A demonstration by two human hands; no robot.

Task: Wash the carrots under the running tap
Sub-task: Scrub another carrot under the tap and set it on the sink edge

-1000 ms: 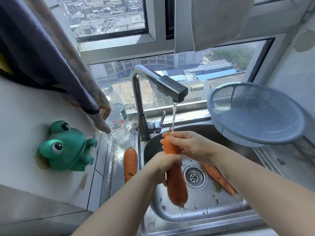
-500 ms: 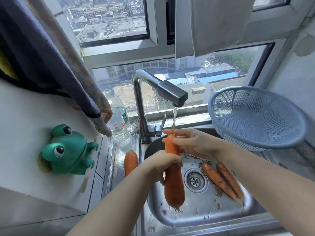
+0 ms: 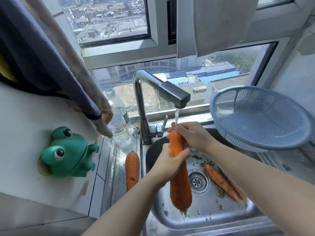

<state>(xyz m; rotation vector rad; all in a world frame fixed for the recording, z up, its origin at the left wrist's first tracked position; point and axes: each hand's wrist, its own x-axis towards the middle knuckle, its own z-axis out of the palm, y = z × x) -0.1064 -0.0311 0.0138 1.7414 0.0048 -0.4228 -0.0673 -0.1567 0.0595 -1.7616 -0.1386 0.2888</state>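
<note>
Both hands clamp one carrot (image 3: 180, 189), its long axis running from the tap (image 3: 172, 94) stream toward the person: right hand (image 3: 192, 135) round the top end, left hand (image 3: 167, 165) round the middle.

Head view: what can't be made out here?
All in the head view:
- The held carrot: its middle is hidden by the left hand and its top by the right hand. Both hands grip it.
- The loose carrots in the sink: the rear one is partly hidden behind the front one, so the count is unclear.
- The drainboard carrot: its near end is hidden by the left forearm.
- The bottle: the label is too small to read.
</note>
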